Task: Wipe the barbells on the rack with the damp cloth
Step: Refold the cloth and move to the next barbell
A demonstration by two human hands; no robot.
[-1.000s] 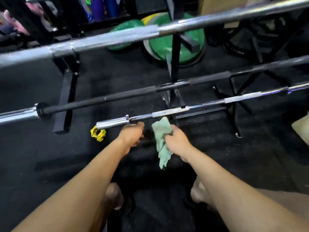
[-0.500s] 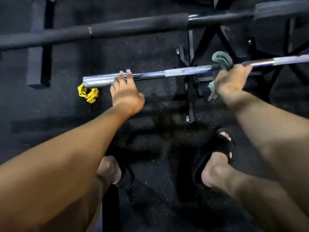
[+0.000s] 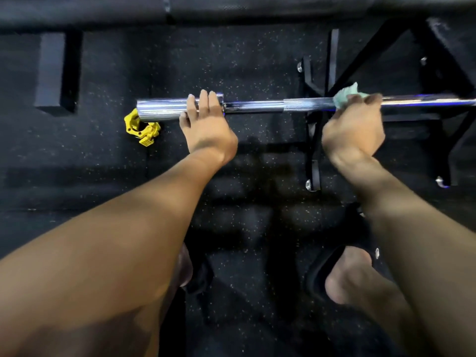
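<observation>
**Wiping stroke on the lowest bar, one hand steadying and one hand working**

Step in hand, as judged from the pose: the wiping of the chrome steel barbell (image 3: 257, 106), which lies level across the frame on the black steel rack (image 3: 315, 140), low over the black speckled rubber floor (image 3: 244, 68). The left hand (image 3: 206, 124) rests on the thick polished sleeve near the bar's end, its fingers (image 3: 203, 99) nearly straight, close together and laid over the top of the sleeve, the thumb stretched out to the side below; it appears to steady the bar and not to grip it round. The right hand (image 3: 354, 130) presses the crumpled pale-green damp cloth (image 3: 346, 95) against the thinner shaft, just beyond the knurled section and above a rack upright. Its fingers (image 3: 371, 99) curl over the bar with the cloth bunched beneath them (only a corner of fabric shows past the fingertips; the view is blurred here, so how far the cloth wraps the shaft cannot be told).

The next move probably calls for sliding the cloth along the shaft with steady pressure, either toward the sleeve or out to the right, where the bar leaves the frame. A second, dark-coated barbell (image 3: 180, 11) crosses the top of the view, untouched by either hand. A yellow plastic collar clamp (image 3: 140, 128) lies on the floor beneath the sleeve's end.
</observation>
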